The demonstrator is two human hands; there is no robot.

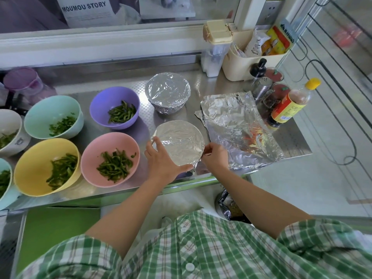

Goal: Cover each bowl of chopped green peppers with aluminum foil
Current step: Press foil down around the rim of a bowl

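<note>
A green plaid shirt (201, 248) and two bare forearms fill the near edge, reaching to the front wrapped bowl (179, 141) at the front edge of the tabletop (201, 83). The left hand (161, 160) lies spread against its near-left rim, fingers fairly straight, pressing the foil down. The right hand (214, 156) pinches the foil edge at the right rim. This bowl looks nearly sealed.

Behind it stands the back wrapped bowl (168, 91), fully covered. Loose foil sheets (239, 129) lie just to the right, ready for more.

Left to do: the pink bowl (110, 158), purple bowl (114, 107), yellow bowl (47, 166) and mint bowl (54, 116) show peppers uncovered, as do a white bowl (10, 129) and another cut off at the left edge. By my judgement, roughly a quarter is done.
</note>
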